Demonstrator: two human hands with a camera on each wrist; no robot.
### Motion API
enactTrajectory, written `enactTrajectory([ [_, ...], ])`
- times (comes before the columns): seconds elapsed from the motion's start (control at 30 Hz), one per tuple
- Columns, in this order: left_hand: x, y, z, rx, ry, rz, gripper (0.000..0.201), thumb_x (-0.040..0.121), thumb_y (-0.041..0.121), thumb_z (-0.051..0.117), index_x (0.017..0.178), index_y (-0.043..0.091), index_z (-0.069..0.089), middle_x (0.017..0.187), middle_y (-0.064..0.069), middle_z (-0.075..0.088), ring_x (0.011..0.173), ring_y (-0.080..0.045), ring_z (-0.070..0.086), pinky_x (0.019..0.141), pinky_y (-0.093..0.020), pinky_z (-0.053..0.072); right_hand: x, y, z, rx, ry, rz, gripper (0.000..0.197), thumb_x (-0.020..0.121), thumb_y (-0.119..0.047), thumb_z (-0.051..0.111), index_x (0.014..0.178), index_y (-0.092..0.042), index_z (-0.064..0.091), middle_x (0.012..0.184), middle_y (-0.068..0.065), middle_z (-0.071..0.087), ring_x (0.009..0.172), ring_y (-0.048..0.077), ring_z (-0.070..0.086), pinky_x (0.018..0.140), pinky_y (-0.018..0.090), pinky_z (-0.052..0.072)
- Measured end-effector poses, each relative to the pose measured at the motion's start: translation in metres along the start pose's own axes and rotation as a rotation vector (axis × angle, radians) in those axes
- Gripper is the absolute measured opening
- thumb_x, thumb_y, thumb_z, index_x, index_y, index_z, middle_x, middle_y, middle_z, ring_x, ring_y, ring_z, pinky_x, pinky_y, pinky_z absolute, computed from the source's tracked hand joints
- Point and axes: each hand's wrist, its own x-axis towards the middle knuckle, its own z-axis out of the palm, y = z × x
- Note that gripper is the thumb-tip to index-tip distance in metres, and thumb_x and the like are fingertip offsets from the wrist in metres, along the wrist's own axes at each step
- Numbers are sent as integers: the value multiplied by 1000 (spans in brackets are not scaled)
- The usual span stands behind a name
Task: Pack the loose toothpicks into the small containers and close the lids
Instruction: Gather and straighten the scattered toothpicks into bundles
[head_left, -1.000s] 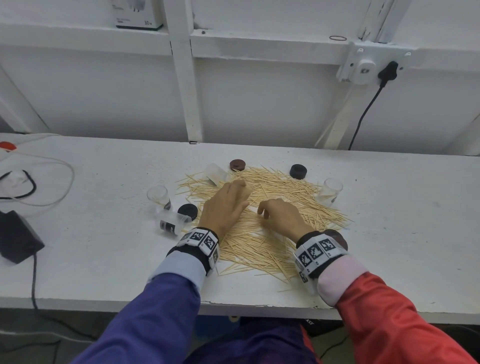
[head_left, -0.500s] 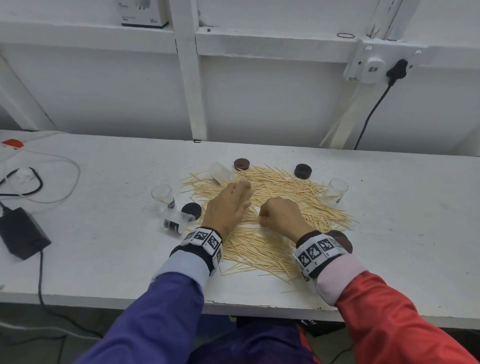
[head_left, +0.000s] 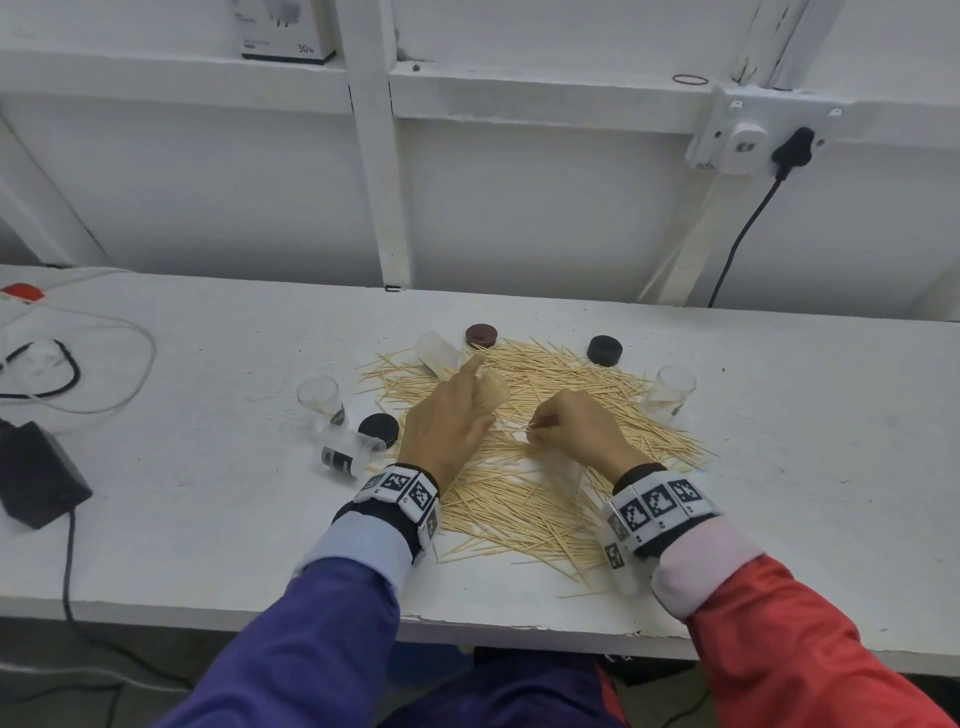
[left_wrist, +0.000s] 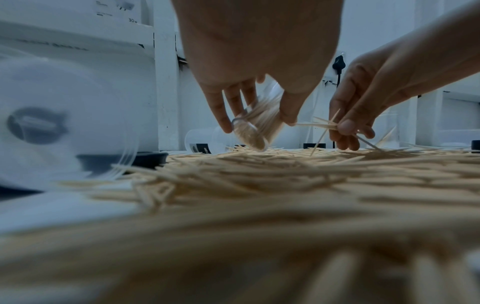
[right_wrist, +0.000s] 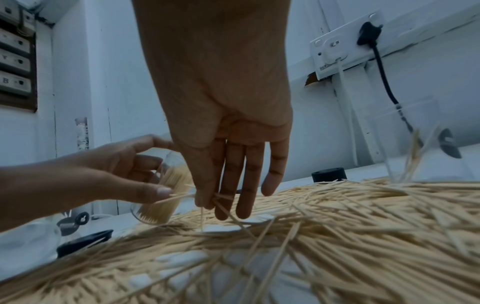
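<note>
A heap of loose toothpicks (head_left: 524, 467) covers the middle of the white table (head_left: 208, 519). My left hand (head_left: 480, 387) grips a clear container (head_left: 496, 395) packed with toothpicks and holds it tilted just above the heap; the left wrist view shows that container (left_wrist: 255, 127) between thumb and fingers. My right hand (head_left: 535, 431) pinches a few toothpicks (left_wrist: 322, 124) right beside it, the other fingers hanging down to the heap (right_wrist: 337, 216). An empty container (head_left: 318, 395) stands at the left, two more lie on their sides (head_left: 348, 454) (head_left: 436, 351), and one (head_left: 670, 392) stands at the right.
Loose lids lie around the heap: a brown lid (head_left: 481, 335) and a black lid (head_left: 604, 351) at the back, another black lid (head_left: 378, 428) at the left. A black power adapter (head_left: 36, 473) and cables (head_left: 104, 332) occupy the table's left end. The wall stands close behind.
My left hand has raised and tilted the filled container, its forefinger now pointing out. My right hand has lifted a few toothpicks off the heap toward the container.
</note>
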Motion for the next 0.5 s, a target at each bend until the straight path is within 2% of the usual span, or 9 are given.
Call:
enactTrajectory([
  [0.1,2,-2,3,30,23,-5,76,88,35,66,149,25,21,123,-4,61,108,-25,59,85,-41,51,0,3,-5,14,-2,3,8,87,-23,70,92,-19,75,79,-11,62,76,8,58,59,23,39],
  [0.17,3,-3,4,46,38,0,76,87,31,67,149,24,23,121,-4,62,106,-26,59,89,-39,48,1,6,-10,29,-1,12,6,86,-22,71,89,-20,75,79,-12,63,78,9,59,62,25,42],
  [0.3,2,-1,2,68,57,13,77,88,25,67,151,22,23,122,-3,61,109,-25,56,96,-37,40,2,11,-25,88,35,47,5,84,-22,73,80,-24,73,73,-15,64,78,8,62,66,28,48],
  [0.37,1,0,1,72,61,15,77,88,26,67,151,21,23,123,-2,61,110,-24,55,98,-36,39,2,12,-34,119,55,55,3,84,-23,73,81,-23,73,72,-13,66,77,8,62,70,31,50],
  [0.5,0,1,1,70,40,18,79,88,27,68,152,22,21,127,-1,59,115,-24,53,101,-36,37,4,10,-41,86,86,70,5,84,-25,73,88,-21,75,81,-6,70,78,10,64,69,29,50],
])
